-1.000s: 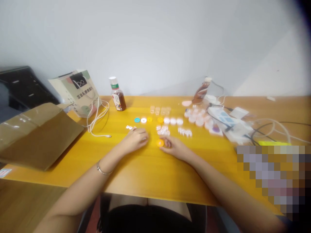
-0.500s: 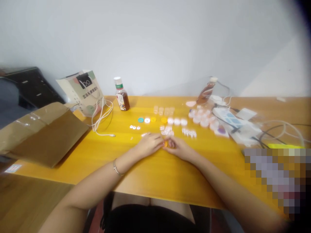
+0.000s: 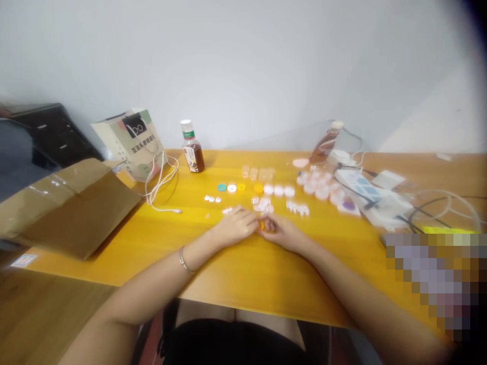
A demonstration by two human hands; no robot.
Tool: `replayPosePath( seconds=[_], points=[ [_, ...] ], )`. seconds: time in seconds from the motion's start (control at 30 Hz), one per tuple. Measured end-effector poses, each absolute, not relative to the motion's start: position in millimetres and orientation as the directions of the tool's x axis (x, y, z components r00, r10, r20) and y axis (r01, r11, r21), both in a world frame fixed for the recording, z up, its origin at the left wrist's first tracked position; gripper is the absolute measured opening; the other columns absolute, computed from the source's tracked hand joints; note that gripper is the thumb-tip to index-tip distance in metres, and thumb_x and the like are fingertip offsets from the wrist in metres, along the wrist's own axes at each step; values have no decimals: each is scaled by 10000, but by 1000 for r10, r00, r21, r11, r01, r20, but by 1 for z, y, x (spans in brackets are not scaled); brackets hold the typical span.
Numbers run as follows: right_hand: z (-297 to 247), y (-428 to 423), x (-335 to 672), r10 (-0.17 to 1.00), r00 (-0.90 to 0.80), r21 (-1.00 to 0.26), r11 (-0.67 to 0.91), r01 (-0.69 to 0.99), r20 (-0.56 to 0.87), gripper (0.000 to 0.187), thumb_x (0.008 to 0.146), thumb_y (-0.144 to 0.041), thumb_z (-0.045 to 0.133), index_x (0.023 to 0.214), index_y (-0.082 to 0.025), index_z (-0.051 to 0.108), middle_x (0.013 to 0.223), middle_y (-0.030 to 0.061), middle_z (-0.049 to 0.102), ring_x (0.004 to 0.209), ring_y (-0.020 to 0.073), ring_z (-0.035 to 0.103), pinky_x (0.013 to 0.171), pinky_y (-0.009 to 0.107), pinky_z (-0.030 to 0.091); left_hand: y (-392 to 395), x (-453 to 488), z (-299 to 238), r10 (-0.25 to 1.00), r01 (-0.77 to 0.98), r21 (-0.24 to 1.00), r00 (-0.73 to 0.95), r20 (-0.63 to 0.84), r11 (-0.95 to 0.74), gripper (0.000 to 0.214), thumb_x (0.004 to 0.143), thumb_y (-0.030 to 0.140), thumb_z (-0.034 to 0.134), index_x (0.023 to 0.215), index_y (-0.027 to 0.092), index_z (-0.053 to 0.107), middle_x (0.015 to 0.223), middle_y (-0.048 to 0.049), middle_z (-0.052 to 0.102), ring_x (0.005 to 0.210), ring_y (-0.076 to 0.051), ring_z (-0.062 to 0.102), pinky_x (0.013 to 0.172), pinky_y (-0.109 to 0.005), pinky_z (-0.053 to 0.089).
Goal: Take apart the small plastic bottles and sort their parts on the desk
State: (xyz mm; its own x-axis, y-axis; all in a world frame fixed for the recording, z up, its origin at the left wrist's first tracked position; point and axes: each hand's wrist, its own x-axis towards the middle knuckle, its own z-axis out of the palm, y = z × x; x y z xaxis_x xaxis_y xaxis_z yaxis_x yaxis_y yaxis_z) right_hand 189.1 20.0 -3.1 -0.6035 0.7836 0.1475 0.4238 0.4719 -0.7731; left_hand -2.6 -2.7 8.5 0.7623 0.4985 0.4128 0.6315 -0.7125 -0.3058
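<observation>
My left hand [image 3: 238, 225] and my right hand [image 3: 281, 231] meet low over the table, fingertips together. Between them they pinch a small orange piece [image 3: 262, 225], largely covered by the fingers and blurred. Just beyond the hands lies a cluster of small white pieces marked in red [image 3: 262, 205]. More small white pieces [image 3: 298, 208] sit to its right, and three white bits [image 3: 212, 199] to its left. Behind is a row of round discs: a teal one [image 3: 221, 187], then yellow ones [image 3: 241, 187] and white ones [image 3: 279, 190]. Several small clear cups [image 3: 253, 174] stand farther back.
Many pale round containers [image 3: 321, 188] crowd the right, beside white boxes and cables [image 3: 380, 197]. Two drink bottles, one upright [image 3: 194, 154] and one tilted [image 3: 325, 144], stand at the back. A brown paper bag [image 3: 76, 213], a printed bag [image 3: 139, 147] and a white cable [image 3: 160, 187] are left.
The view has shifted very slightly. Both hands stay together at the same place, and the orange piece shows a little less between the fingers.
</observation>
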Motion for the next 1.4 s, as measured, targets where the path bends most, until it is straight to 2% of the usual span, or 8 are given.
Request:
replayPosePath(
  seconds=[0.63,0.97,1.07,1.17,1.27,1.4],
  points=[
    [-3,22,189,785,-608,-798,442,409,124,188,692,-259,555,848,-167,504,585,-56,407,517,87,388,500,224,336,-4,-1,10,383,539,-421,832,402,-730,219,899,115,371,810,118,571,770,-53,606,729,-147,528,700,-312,325],
    [-4,20,188,799,-588,-801,434,412,130,198,707,-313,571,833,-177,502,574,-62,401,506,82,381,487,216,325,4,-3,6,425,576,-314,794,436,-755,257,918,184,352,764,136,553,776,-43,609,740,-135,526,710,-304,307],
    [-3,20,188,797,-592,-796,436,421,124,194,711,-313,575,834,-182,502,573,-62,404,510,83,381,489,215,324,4,-2,5,478,612,-226,757,446,-758,261,918,213,350,797,138,569,774,-39,609,739,-130,536,729,-304,307],
    [-4,21,189,792,-598,-791,443,422,123,198,714,-311,577,842,-179,507,581,-61,409,507,81,375,491,214,324,4,-2,7,554,642,-73,708,439,-763,243,903,256,385,817,145,584,803,-37,619,765,-129,553,749,-300,316],
    [-4,21,189,789,-602,-783,450,429,123,200,713,-308,577,850,-178,512,582,-64,402,501,79,366,485,212,311,5,-3,8,644,654,137,648,405,-744,187,864,272,453,810,159,592,807,-21,626,793,-131,567,748,-287,336],
    [-2,19,189,793,-598,-778,448,441,118,205,715,-316,575,856,-180,515,584,-66,396,498,78,363,490,211,305,9,-6,4,772,604,484,526,355,-634,141,805,265,526,780,146,597,787,-19,627,742,-119,570,710,-249,395]
  ],
)
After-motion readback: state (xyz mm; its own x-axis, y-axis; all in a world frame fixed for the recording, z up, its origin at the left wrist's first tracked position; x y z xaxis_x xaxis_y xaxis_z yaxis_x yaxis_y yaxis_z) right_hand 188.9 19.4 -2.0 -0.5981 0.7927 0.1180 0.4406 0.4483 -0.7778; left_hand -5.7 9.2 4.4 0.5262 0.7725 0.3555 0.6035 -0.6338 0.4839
